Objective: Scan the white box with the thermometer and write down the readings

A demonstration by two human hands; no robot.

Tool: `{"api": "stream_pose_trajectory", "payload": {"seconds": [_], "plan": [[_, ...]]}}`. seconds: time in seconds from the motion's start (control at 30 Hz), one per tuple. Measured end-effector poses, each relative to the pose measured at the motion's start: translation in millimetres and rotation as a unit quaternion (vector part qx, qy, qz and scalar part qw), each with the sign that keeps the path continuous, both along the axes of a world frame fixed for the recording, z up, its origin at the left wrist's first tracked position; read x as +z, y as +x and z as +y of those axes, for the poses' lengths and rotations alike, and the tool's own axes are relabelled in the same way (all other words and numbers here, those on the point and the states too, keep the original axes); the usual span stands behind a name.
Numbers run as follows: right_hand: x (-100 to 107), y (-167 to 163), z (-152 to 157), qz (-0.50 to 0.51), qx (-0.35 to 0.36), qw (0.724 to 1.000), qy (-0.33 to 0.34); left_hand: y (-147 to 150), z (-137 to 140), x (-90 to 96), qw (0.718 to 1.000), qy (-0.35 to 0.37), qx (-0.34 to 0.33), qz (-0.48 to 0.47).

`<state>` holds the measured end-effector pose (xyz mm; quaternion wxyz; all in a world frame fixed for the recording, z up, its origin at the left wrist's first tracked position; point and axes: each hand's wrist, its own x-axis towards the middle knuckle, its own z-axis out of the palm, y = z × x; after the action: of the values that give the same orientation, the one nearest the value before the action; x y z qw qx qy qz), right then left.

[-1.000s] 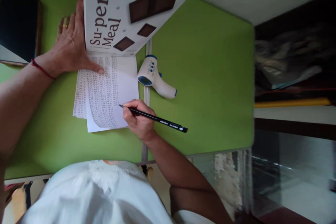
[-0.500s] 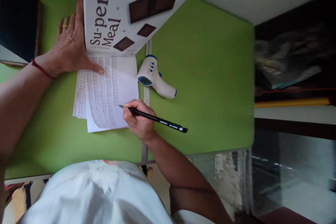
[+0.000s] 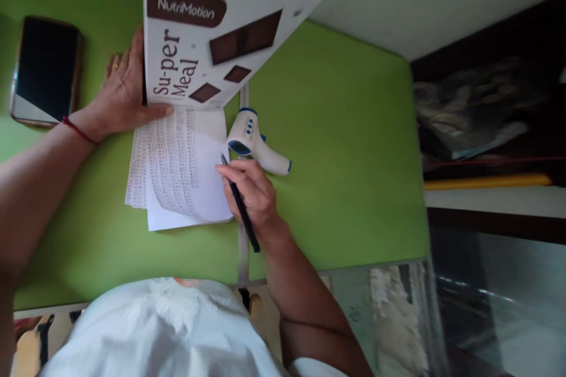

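My right hand (image 3: 257, 193) is closed around a black pen (image 3: 242, 212), its tip pointing away from me over the blank right-hand strip of the top sheet. Whether the tip touches the paper I cannot tell. Dense handwritten columns fill the left and middle of that paper sheet (image 3: 207, 171), and more written sheets stick out under its left side. My left hand (image 3: 121, 97) lies open against the left side of a white "NutriMotion Su-per Meal" box (image 3: 194, 65), thumb stretched across the top of the sheets. The box stands over the sheets' far end and hides it.
A white and blue infrared thermometer (image 3: 254, 138) lies just right of the paper, close to my right hand. A dark smartphone (image 3: 48, 68) rests at the left. The green tabletop (image 3: 345, 159) meets a wall behind and dark shelves at the right.
My right hand has moved up and rightward, taking the pen tip away from the written column. The pen now slants more steeply towards me. The whole view has shifted slightly.
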<state>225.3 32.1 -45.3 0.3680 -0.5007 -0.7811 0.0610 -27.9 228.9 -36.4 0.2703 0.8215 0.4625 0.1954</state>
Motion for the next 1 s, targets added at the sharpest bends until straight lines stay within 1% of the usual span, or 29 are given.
{"api": "stream_pose_trajectory", "payload": {"seconds": [0.1,0.23,0.3,0.33,0.37,0.4,0.43,0.47,0.5,0.53,0.57,0.63,0.7,0.73,0.77,0.8,0.87,0.93,0.97,1.0], "plan": [[-5,7,4,-0.079,0.033,0.996,-0.026,-4,1,-3.5,1.0,0.024,0.004,-0.001],[-9,3,4,-0.131,0.041,0.99,-0.043,-10,3,-11.0,0.997,0.068,-0.008,-0.042],[-10,1,5,-0.138,0.049,0.989,-0.016,-12,3,-12.4,0.996,0.079,-0.015,-0.049],[-11,1,7,-0.129,0.05,0.99,0.012,-13,2,-12.4,0.995,0.082,-0.012,-0.049],[-13,4,10,-0.117,0.032,0.992,0.04,-14,2,-12.0,0.995,0.081,-0.007,-0.049],[-14,7,13,-0.112,-0.007,0.992,0.066,-15,1,-11.4,0.996,0.077,-0.004,-0.048],[-15,12,18,-0.118,-0.063,0.988,0.079,-15,1,-10.7,0.996,0.072,0.001,-0.05],[-16,18,23,-0.13,-0.124,0.981,0.068,-16,0,-10.0,0.996,0.066,0.004,-0.054],[-16,24,29,-0.143,-0.169,0.975,0.028,-16,0,-9.3,0.996,0.058,0.005,-0.062],[-15,30,34,-0.149,-0.19,0.97,-0.025,-17,-1,-8.6,0.996,0.049,0.006,-0.074],[-13,35,39,-0.15,-0.199,0.965,-0.085,-17,-1,-7.9,0.995,0.038,0.007,-0.086],[-5,43,48,-0.136,-0.19,0.949,-0.21,-17,-3,-6.2,0.994,0.016,0.018,-0.106],[6,44,54,-0.089,-0.19,0.927,-0.312,-18,-4,-4.4,0.993,0.003,0.039,-0.114],[13,43,56,-0.045,-0.191,0.919,-0.342,-18,-5,-3.6,0.992,0.0,0.046,-0.116],[20,39,58,0.013,-0.189,0.916,-0.355,-18,-6,-3.0,0.992,0.0,0.047,-0.119],[27,34,60,0.082,-0.18,0.915,-0.352,-18,-7,-2.7,0.992,0.003,0.044,-0.122],[36,18,64,0.231,-0.127,0.912,-0.313,-19,-8,-3.2,0.992,0.017,0.041,-0.119],[39,-4,69,0.349,-0.064,0.891,-0.283,-20,-8,-4.9,0.993,0.036,0.05,-0.103],[38,-16,72,0.387,-0.042,0.878,-0.278,-21,-7,-6.0,0.993,0.043,0.053,-0.095],[36,-27,75,0.41,-0.036,0.871,-0.27,-22,-7,-7.2,0.993,0.049,0.049,-0.093]]}}
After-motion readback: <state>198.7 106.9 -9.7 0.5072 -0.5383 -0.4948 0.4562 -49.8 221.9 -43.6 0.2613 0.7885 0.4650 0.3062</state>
